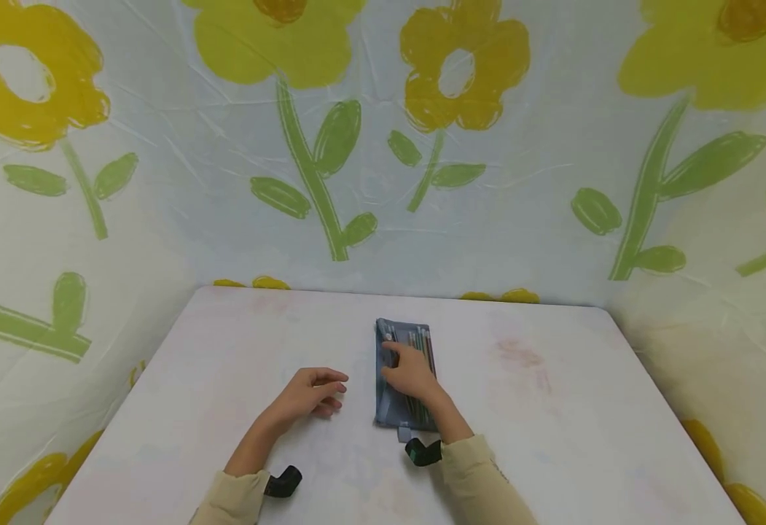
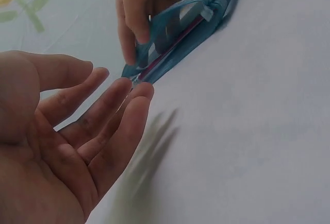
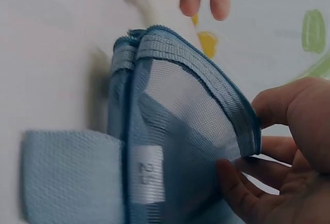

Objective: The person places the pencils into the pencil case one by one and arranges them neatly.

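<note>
A blue mesh zip pouch (image 1: 389,410) lies lengthwise on the table, with several pencils (image 1: 420,343) showing inside. My right hand (image 1: 412,375) is over the pouch; in the right wrist view its thumb and fingers pinch the lifted edge of the mesh pouch (image 3: 188,95), which gapes along the zip. In the left wrist view a thin dark-pink stick (image 2: 170,50) shows within the opening. To the left of the pouch, my left hand (image 1: 307,394) hovers apart from it, fingers loosely bent and holding nothing.
The pale table (image 1: 264,328) has rounded back corners. Behind and beside it hangs a white cloth (image 1: 520,219) printed with yellow flowers. A fabric tab (image 1: 405,434) sticks out from the pouch's near end. Each wrist carries a black camera mount (image 1: 284,482).
</note>
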Demonstrator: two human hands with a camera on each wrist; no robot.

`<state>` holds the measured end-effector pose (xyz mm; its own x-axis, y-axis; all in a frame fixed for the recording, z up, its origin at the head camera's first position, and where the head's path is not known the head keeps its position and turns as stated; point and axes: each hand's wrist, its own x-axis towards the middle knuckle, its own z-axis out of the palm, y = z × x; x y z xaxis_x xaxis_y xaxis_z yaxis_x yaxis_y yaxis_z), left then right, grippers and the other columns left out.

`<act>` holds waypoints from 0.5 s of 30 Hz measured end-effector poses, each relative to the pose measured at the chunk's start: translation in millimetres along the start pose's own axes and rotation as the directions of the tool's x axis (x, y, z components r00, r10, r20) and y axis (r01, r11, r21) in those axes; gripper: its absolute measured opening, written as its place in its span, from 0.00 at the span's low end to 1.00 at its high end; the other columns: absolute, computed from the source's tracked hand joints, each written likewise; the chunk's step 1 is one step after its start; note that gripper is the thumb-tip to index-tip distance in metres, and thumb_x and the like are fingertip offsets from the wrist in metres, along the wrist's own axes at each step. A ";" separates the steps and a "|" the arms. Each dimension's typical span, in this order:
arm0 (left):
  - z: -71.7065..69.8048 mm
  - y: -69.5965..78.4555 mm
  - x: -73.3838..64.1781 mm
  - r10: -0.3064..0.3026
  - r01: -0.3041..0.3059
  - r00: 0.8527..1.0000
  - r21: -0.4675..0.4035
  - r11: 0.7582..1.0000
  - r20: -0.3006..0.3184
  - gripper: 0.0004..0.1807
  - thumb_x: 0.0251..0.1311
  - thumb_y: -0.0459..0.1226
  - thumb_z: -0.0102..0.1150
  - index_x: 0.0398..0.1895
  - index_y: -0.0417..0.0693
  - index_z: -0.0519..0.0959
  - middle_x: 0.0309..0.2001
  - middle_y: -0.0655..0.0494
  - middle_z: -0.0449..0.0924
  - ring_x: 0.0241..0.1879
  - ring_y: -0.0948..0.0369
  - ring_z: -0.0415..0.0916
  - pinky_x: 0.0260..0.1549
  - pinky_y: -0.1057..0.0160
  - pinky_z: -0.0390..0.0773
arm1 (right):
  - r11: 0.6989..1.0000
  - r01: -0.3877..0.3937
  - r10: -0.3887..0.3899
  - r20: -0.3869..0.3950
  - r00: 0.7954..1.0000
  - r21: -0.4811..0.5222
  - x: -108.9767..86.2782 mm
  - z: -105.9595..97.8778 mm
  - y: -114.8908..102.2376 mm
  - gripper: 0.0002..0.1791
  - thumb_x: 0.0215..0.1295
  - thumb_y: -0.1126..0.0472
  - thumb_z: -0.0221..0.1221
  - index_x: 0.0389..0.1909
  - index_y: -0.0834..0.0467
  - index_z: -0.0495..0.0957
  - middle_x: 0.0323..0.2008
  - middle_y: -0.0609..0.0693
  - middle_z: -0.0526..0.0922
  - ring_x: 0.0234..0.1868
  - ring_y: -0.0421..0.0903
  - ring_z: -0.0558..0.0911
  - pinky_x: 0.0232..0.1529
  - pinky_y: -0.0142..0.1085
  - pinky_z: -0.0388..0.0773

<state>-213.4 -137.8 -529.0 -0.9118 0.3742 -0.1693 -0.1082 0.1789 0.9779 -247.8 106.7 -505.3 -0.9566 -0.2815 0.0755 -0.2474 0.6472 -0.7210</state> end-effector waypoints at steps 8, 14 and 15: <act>-4.1 -6.0 -8.5 -0.018 0.018 1.000 0.014 1.000 -0.017 0.17 0.68 0.37 0.57 0.55 0.36 0.78 0.43 0.46 0.82 0.33 0.56 0.82 0.31 0.61 0.82 | 0.995 0.061 -0.056 0.064 0.996 -0.078 -9.0 16.9 -2.9 0.28 0.71 0.55 0.54 0.66 0.66 0.67 0.65 0.62 0.69 0.68 0.59 0.65 0.68 0.54 0.56; -5.0 -3.3 -8.5 0.048 -0.034 0.996 0.169 0.985 -0.080 0.14 0.67 0.37 0.57 0.51 0.39 0.80 0.41 0.49 0.81 0.32 0.56 0.81 0.30 0.61 0.81 | 0.972 0.132 -0.117 0.085 0.989 -0.194 -11.2 25.8 -3.1 0.30 0.71 0.53 0.52 0.66 0.70 0.65 0.64 0.63 0.70 0.67 0.57 0.66 0.67 0.52 0.55; -5.2 -2.0 -8.0 0.074 -0.052 0.993 0.218 0.974 -0.094 0.13 0.67 0.36 0.58 0.50 0.39 0.81 0.41 0.49 0.81 0.32 0.57 0.80 0.29 0.62 0.81 | 0.970 0.136 -0.121 0.088 0.989 -0.200 -12.4 24.3 -4.6 0.30 0.71 0.53 0.53 0.65 0.70 0.66 0.64 0.63 0.70 0.67 0.57 0.66 0.67 0.51 0.56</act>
<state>-208.0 -145.9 -528.9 -0.9503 0.2996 -0.0844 0.0285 0.3536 0.9350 -231.1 89.9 -519.6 -0.9024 -0.4189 0.1013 -0.4014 0.7314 -0.5513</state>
